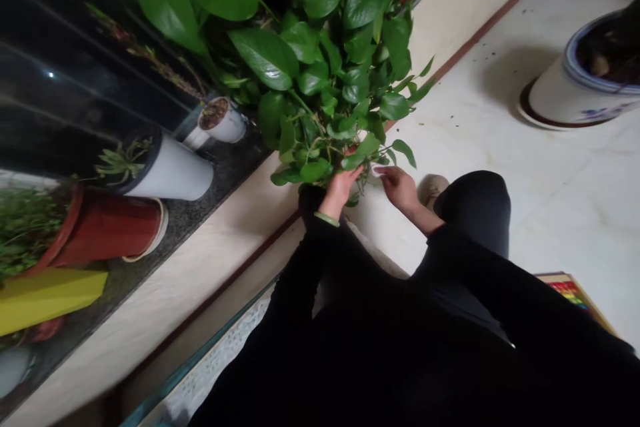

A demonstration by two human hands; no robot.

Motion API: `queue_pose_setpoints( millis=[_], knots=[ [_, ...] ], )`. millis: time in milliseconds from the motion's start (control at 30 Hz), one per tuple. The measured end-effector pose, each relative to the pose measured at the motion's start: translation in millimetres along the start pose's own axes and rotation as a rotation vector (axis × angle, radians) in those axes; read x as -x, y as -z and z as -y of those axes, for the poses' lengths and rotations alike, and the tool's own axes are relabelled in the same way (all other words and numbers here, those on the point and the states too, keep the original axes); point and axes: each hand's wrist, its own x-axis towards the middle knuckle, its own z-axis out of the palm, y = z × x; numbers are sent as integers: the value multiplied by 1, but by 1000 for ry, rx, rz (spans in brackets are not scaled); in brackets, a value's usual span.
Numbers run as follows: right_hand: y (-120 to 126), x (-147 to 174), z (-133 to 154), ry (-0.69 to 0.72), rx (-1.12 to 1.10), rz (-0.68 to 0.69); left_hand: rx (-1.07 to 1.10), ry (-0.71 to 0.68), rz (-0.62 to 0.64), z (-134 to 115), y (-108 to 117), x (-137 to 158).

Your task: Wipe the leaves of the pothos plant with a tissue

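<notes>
A large leafy pothos [314,77] trails over the edge of the sill in front of me. Low among its leaves is my left hand [341,188], with a pale green bangle [327,219] at the wrist. Its thumb and fingers are closed round a leaf [353,161], which covers part of the fingers. My right hand [401,188] is just to the right, beside the lowest leaves. It pinches a small white pad [379,170], folded or crumpled, between thumb and fingers.
Along the dark sill [227,163] stand a small white pot [231,121], a larger white pot [175,170] and a red pot [113,227]. A blue-rimmed pot [563,97] stands on the floor at right. A colourful framed item [575,293] lies near my right arm.
</notes>
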Motion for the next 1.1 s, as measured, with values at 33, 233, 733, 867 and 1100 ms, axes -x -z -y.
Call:
queue_pose_setpoints(
  millis=[33,233,733,867,1100],
  knots=[
    [1,7,-6,-50,-32,6,-8,17,-4,4,3,1],
    [8,27,3,-273,-426,53,7,83,-66,32,30,20],
    [42,21,101,9,-491,-158,115,-142,219,-6,-34,42],
    [34,9,127,402,-83,-121,172,-118,185,-13,-43,56],
    [28,27,79,389,-6,-85,156,-68,219,-21,-35,69]
  ],
)
